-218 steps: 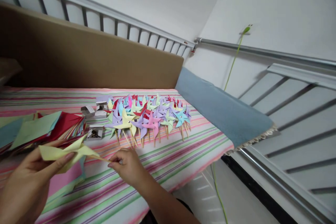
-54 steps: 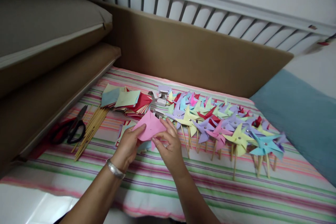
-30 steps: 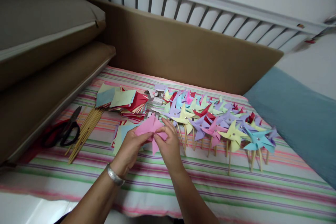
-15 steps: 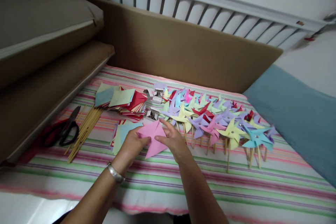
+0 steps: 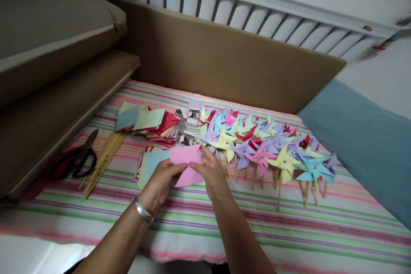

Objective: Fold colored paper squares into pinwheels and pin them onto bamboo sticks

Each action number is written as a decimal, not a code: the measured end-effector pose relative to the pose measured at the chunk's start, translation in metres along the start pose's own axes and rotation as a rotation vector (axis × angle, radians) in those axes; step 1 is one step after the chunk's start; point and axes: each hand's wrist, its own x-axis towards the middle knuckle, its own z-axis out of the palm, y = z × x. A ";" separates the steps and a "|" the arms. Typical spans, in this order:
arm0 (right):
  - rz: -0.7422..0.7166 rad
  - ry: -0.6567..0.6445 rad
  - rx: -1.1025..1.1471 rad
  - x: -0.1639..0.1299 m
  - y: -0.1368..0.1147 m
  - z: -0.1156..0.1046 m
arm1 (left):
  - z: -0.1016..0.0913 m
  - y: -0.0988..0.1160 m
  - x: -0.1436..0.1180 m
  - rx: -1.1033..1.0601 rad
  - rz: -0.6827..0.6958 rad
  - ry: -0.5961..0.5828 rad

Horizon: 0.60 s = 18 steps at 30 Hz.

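A striped cloth (image 5: 224, 231) in pink, green and white covers the whole work surface, running from the near edge to a tall brown cardboard panel (image 5: 224, 58) that stands along the far side. To the left, brown cushioned slabs (image 5: 48, 51) rise in steps beside the cloth, and to the right a blue cloth (image 5: 362, 137) lies against its edge. A white slatted rail (image 5: 257, 13) runs behind the cardboard.

Across the middle and right of the striped cloth lies a wide spread of finished paper pinwheels (image 5: 257, 145) in yellow, purple, pink, blue and red, their wooden stems pointing toward the near side. Left of them sits a loose stack of coloured paper squares (image 5: 150, 122), red ones showing under green and blue. Near that stack, toward the left, a bundle of wooden sticks (image 5: 104, 160) lies slanted, with black-handled scissors (image 5: 80, 160) just beside it. Small white boxes (image 5: 189, 120) sit between the paper stack and the pinwheels.

Close to the near middle, both hands meet on a pink paper piece (image 5: 186, 169), held just above a few flat blue and green sheets (image 5: 150, 165). The left hand (image 5: 162, 180), with a silver bracelet (image 5: 143, 209) at the wrist, pinches the paper's left edge between thumb and curled fingers. The right hand (image 5: 212, 173) grips the right edge likewise, thumb on top and fingers partly closed beneath.
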 end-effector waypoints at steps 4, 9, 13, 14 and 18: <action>-0.027 0.006 -0.003 0.000 0.006 0.005 | -0.001 0.000 0.002 -0.018 0.036 0.033; -0.231 0.040 -0.244 -0.001 0.001 0.000 | -0.012 0.014 0.005 -0.016 0.065 0.177; -0.543 -0.086 -0.621 -0.006 -0.007 -0.005 | -0.025 0.031 0.005 -0.014 0.131 0.237; -0.595 -0.128 -0.694 -0.007 -0.009 -0.005 | -0.027 0.034 0.004 -0.013 0.135 0.244; -0.669 -0.194 -0.843 -0.011 -0.010 -0.003 | -0.029 0.041 0.002 0.007 0.118 0.246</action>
